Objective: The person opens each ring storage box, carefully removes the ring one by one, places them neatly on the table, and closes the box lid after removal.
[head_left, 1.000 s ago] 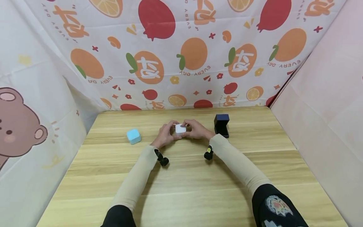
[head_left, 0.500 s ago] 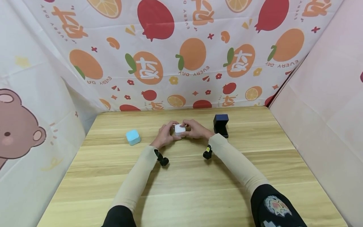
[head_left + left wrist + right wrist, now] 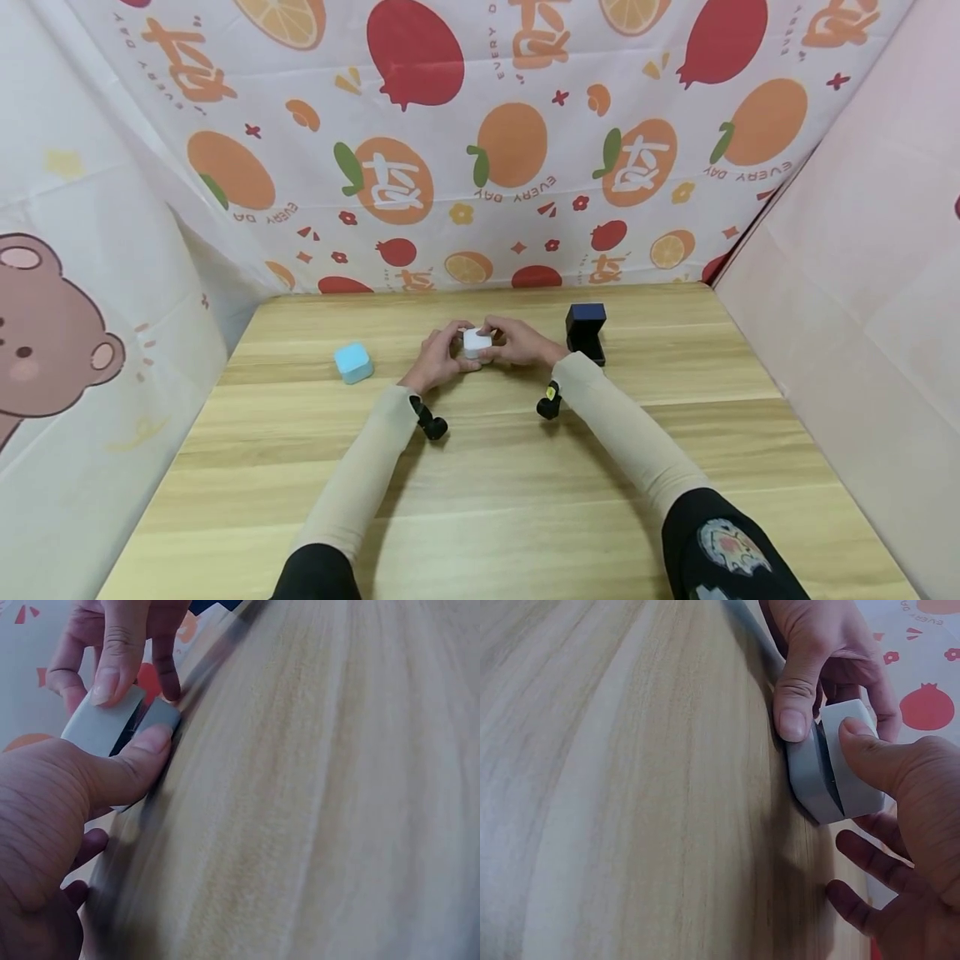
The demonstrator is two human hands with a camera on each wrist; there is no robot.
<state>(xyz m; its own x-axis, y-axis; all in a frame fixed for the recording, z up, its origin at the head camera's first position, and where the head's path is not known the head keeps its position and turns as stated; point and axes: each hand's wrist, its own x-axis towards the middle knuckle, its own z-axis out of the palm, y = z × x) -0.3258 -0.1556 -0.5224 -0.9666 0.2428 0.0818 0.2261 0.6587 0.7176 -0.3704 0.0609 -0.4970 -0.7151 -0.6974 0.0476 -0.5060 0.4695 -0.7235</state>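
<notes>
Two bare hands are working together on one white lidded box [image 3: 476,340], which is sitting squarely in the grip between them, low over a wood-grain tabletop [image 3: 480,500]. The left hand [image 3: 437,357] is pinching the box's base [image 3: 810,780], its thumb pressing the near face and its other fingers reaching around the far side, partly hidden. The right hand [image 3: 520,343] is holding the lid [image 3: 849,761], its thumb lying flat against the near face while two lower fingers are hanging free of the box. Both grips are spreading only as wide as the small box. A narrow dark gap is showing between lid and base; the contents are staying out of sight, and whether the base is touching the wood one cannot tell.

Left of the grip, well apart, a light-blue rounded box [image 3: 353,363] is resting on the table. Right of the grip, just beyond the right wrist, a navy flip-top box [image 3: 586,321] is standing with its lid raised. Beyond the grip, a fruit-print cloth [image 3: 510,225] is hanging behind the table. On the near side, beige sleeves [image 3: 637,433] are covering both forearms.
</notes>
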